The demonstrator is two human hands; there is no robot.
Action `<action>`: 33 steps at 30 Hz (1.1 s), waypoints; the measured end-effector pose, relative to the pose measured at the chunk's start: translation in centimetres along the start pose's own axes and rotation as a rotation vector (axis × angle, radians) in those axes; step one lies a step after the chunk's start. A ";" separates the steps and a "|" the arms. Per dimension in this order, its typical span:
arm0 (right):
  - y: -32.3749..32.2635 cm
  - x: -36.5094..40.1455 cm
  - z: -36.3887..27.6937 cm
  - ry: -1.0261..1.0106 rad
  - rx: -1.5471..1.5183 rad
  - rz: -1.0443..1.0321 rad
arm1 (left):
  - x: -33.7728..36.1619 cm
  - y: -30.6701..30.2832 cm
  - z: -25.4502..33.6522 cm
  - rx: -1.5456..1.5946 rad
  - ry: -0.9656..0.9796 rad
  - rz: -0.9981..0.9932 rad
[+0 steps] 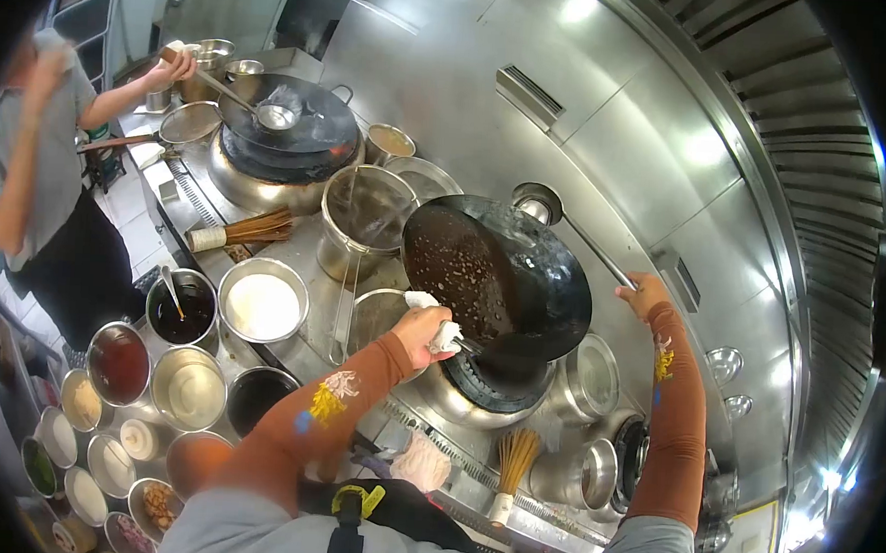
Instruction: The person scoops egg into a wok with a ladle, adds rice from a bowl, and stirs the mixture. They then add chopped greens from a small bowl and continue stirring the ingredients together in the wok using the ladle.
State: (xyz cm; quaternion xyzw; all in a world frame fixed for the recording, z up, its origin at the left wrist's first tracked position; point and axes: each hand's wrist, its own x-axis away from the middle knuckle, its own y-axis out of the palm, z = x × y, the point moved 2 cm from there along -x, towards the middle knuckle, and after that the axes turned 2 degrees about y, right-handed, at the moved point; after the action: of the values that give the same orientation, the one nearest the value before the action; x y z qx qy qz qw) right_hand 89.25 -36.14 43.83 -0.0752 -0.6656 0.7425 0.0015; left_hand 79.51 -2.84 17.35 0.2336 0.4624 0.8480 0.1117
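My left hand (423, 338) is closed round the handle of a large black wok (553, 282), with a white cloth (447, 338) between hand and handle. The wok is tilted up toward the left above the burner (487, 384), and dark liquid with bubbles or bits lies inside it. My right hand (644, 295) grips the long handle of a metal ladle (538, 203), whose bowl is beyond the wok's far rim. Left of the wok stands a metal pot (349, 252) with a strainer on top.
At the left, a co-worker (59, 156) holds a ladle over another wok (311, 119). Bowls of sauces and ingredients, including a white one (263, 307), fill the lower left. Bamboo brushes (515, 466) and metal pots (578, 474) stand at the lower right.
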 end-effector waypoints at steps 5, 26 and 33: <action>-1.7 -0.6 -3.4 -0.067 -0.038 -0.010 | -0.4 -0.7 0.9 0.023 0.020 0.006; -5.3 -3.3 -8.2 -0.032 0.050 -0.071 | -0.6 -0.9 3.3 0.048 0.026 -0.030; -5.8 -4.0 -8.0 -0.034 -0.004 -0.056 | 0.0 -0.2 4.3 0.069 0.031 0.015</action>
State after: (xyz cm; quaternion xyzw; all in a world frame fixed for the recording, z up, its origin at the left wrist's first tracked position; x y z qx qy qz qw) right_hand 93.49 -28.00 49.23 -0.0437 -0.6687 0.7422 0.0109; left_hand 81.59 0.40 19.15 0.2275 0.4914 0.8359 0.0900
